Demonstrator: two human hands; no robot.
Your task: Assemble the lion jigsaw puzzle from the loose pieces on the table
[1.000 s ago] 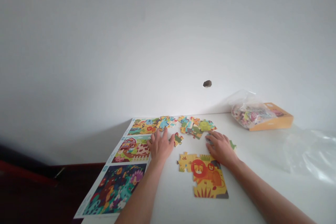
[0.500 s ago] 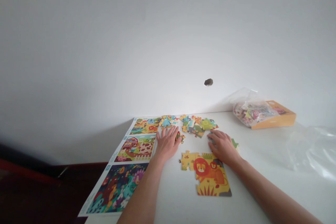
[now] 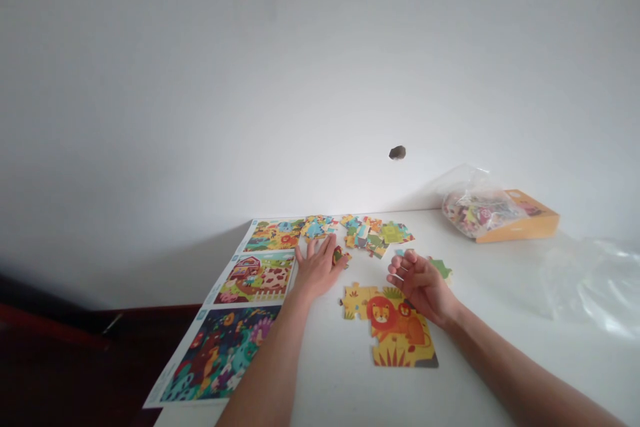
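Observation:
My left hand [image 3: 317, 268] lies flat on the white table [image 3: 480, 320], fingers spread, beside a small loose puzzle piece [image 3: 339, 255] at its thumb side. My right hand [image 3: 419, 282] is lifted a little, palm turned up with curled fingers, and holds a pale puzzle piece [image 3: 399, 265]. Just below it lies the partly joined lion puzzle [image 3: 395, 333]. A heap of loose colourful pieces [image 3: 373, 233] sits beyond both hands. A green piece [image 3: 442, 269] rests right of my right hand.
A long picture sheet [image 3: 240, 307] with three printed scenes hangs over the table's left edge. At the back right an orange box [image 3: 525, 223] carries a clear bag of pieces [image 3: 470, 210]. Crumpled clear plastic [image 3: 595, 283] lies at the far right. The wall is close behind.
My right hand has lifted off the table and turned palm up, with a piece in its fingers. My left hand slid a little towards the loose pieces and stayed flat.

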